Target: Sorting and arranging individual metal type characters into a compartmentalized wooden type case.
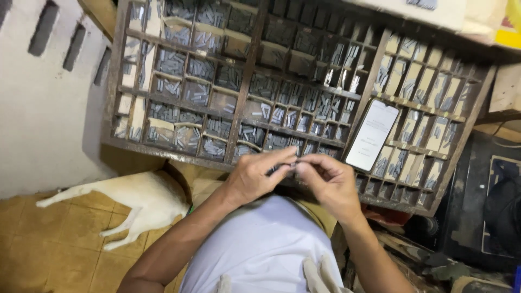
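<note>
Small grey metal type pieces [293, 164] are being pinched between both hands, held together at chest height just in front of the wide, tilted wooden type case [247, 97]; the left hand [255, 176] is steadying them from one side while the right hand [325, 182] is closing fingertips on them from the other; a white-screened phone [372, 134] is leaning on the case's dividers, facing the person; a pale dog [138, 201] is lying on the tiled floor [49, 244] at left.

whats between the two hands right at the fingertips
In the head view, a few small grey metal type pieces sit pinched between the left hand and right hand.
</note>
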